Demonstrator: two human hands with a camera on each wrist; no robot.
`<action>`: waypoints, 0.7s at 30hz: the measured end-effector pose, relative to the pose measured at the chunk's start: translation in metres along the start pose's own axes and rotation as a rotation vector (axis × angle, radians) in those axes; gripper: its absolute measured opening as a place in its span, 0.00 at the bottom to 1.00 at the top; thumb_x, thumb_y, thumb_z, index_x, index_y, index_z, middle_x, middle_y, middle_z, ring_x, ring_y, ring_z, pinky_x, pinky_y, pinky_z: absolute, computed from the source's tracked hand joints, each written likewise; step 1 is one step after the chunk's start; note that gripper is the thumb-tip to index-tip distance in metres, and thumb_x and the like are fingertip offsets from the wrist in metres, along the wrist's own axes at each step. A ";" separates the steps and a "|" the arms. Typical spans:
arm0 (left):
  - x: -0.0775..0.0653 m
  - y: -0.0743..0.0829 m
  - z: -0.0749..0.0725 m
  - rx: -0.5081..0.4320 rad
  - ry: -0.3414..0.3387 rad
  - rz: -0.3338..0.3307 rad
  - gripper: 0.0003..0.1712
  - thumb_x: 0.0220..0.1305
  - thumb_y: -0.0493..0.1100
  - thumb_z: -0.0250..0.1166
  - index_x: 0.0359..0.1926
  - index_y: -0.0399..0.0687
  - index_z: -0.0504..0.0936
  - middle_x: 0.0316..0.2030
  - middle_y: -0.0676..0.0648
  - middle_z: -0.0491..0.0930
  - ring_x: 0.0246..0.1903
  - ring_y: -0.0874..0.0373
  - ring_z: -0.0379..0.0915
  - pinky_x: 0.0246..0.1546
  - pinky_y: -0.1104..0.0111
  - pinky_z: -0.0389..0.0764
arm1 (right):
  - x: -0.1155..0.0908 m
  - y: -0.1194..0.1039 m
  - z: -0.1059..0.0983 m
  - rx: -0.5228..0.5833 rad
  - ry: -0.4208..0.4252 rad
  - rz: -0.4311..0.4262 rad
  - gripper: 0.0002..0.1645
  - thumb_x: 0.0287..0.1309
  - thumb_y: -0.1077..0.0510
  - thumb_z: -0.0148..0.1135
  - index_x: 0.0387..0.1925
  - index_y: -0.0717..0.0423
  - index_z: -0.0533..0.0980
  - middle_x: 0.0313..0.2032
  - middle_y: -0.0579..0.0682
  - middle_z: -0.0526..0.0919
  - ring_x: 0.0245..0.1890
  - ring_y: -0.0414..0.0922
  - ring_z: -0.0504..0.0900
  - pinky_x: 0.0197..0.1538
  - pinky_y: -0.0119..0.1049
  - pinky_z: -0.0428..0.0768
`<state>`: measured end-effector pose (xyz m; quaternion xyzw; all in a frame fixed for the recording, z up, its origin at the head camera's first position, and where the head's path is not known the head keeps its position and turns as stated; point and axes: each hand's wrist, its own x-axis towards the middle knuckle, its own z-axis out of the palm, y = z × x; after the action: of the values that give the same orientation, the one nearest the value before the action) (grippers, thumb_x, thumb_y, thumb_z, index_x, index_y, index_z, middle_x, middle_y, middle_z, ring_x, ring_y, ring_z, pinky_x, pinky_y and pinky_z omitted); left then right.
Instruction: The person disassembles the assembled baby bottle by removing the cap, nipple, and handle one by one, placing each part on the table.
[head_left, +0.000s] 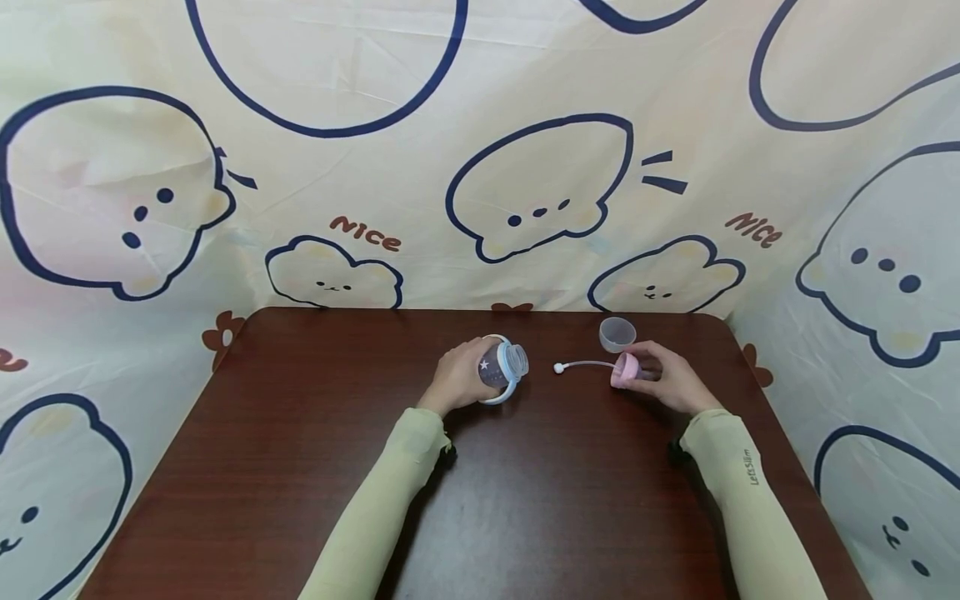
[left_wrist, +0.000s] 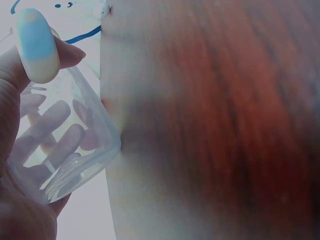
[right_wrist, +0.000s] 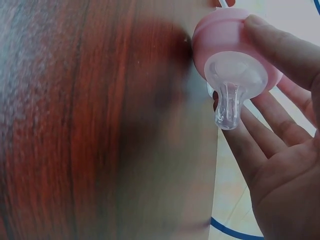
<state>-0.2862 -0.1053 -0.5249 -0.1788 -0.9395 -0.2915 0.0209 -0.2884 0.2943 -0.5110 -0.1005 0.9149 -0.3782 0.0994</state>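
Observation:
My left hand (head_left: 459,379) grips a clear baby bottle (head_left: 495,366) with pale blue handles (head_left: 498,398) and a star print; its uncapped mouth is tilted toward the right. In the left wrist view the fingers show through the clear bottle wall (left_wrist: 95,145), and one handle (left_wrist: 37,47) lies by the thumb. My right hand (head_left: 670,382) pinches a pink bottle collar (head_left: 624,370) between thumb and fingers. From it a thin white straw with a weighted end (head_left: 558,367) points left toward the bottle. A clear nipple (right_wrist: 230,95) sticks out of the collar on the palm side.
A small clear cap (head_left: 617,333) stands near the table's back edge, just behind the right hand. The dark brown wooden table (head_left: 540,500) is bordered by a cartoon-printed cloth (head_left: 420,183) at the back and sides.

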 end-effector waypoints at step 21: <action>-0.002 0.002 -0.002 0.016 -0.015 -0.006 0.50 0.41 0.49 0.85 0.69 0.57 0.74 0.58 0.49 0.82 0.54 0.49 0.78 0.54 0.48 0.79 | 0.003 0.007 0.000 0.022 0.016 -0.004 0.45 0.56 0.53 0.79 0.70 0.53 0.67 0.67 0.63 0.74 0.63 0.63 0.78 0.65 0.60 0.75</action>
<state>-0.2841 -0.1056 -0.5223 -0.1781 -0.9424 -0.2827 0.0144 -0.2921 0.2982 -0.5169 -0.0982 0.9113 -0.3890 0.0923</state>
